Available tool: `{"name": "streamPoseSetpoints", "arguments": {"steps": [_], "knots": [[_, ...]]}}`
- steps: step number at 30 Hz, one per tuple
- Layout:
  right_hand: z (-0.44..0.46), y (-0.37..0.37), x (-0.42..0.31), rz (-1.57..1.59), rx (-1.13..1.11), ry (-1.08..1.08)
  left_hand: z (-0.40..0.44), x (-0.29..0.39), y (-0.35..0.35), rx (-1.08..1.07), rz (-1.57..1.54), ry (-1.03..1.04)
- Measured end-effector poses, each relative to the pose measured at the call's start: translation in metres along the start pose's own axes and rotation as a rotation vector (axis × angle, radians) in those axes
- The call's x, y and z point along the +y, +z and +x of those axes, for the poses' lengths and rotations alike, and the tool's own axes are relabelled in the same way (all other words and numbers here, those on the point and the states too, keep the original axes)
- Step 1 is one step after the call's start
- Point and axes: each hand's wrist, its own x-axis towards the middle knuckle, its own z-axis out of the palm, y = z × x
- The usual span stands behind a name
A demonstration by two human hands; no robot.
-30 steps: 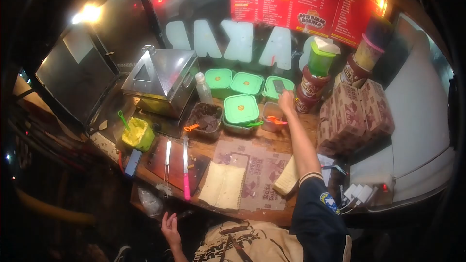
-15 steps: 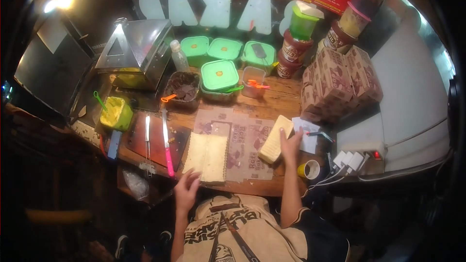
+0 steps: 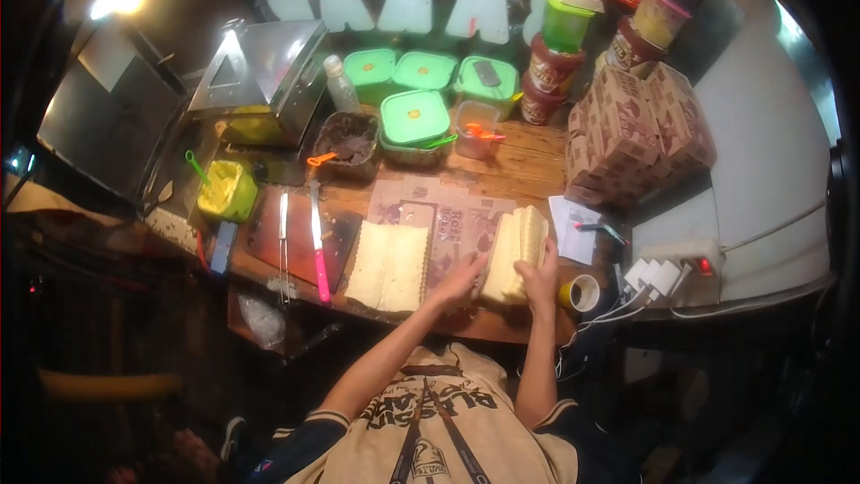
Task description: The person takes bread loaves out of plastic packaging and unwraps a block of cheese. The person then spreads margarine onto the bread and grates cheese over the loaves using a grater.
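Note:
My right hand grips a block of pale bread at its right side, thumb on the near face and fingers along the far edge. The block looks split, its right part lifted and folded upward. My left hand is just left of this bread, fingers stretched towards it; whether they touch it is unclear. Further left, an opened slab of bread with crimped edges lies flat. Printed brown wrapping paper lies partly beneath both breads.
Left of the bread, a pink-handled knife and metal tongs lie on a dark board. Behind stand a tub of dark spread and green-lidded containers. Stacked printed boxes, a yellow cup and white chargers are right.
My left hand has moved right, from the opened slab to the bread block. The block has been turned more upright and its right part folded open by my right hand. The view has shifted slightly.

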Motion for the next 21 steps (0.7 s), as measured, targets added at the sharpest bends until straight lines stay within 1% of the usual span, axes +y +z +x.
{"name": "streamPoseSetpoints", "arguments": {"steps": [1, 2, 5, 6, 7, 9, 10, 13, 16, 19, 21], "knots": [[-0.010, -0.005, -0.008, 0.088, -0.078, 0.013, 0.002, 0.000, 0.007, -0.011, -0.023, 0.012], [-0.026, -0.004, -0.029, 0.278, -0.154, 0.094, 0.002, -0.010, 0.017, 0.103, 0.058, 0.027], [-0.050, -0.002, -0.033, 0.270, -0.218, 0.063, -0.018, 0.005, 0.020, -0.026, -0.509, -0.150], [-0.053, 0.000, -0.031, 0.276, -0.222, 0.060, -0.019, 0.001, 0.017, 0.011, -0.381, -0.107], [-0.054, 0.001, -0.027, 0.336, -0.239, 0.091, -0.024, 0.000, 0.016, 0.059, -0.345, -0.083], [-0.055, 0.004, -0.023, 0.459, -0.270, 0.151, -0.050, 0.035, 0.014, 0.155, -0.269, -0.034], [-0.056, 0.004, -0.028, 0.507, -0.316, 0.159, -0.049, 0.031, 0.010, 0.184, -0.228, -0.001], [-0.047, 0.009, -0.010, 0.892, -0.439, 0.285, -0.044, 0.015, 0.000, 0.374, 0.168, 0.085], [-0.034, 0.011, 0.021, 1.052, -0.501, 0.475, -0.056, 0.044, -0.016, 0.394, 0.091, 0.007], [-0.021, 0.018, 0.054, 1.110, -0.499, 0.629, -0.062, 0.059, -0.023, 0.427, 0.184, -0.043], [-0.022, 0.026, 0.054, 0.949, -0.395, 0.624, -0.062, 0.056, -0.026, 0.480, 0.314, 0.022]]}}
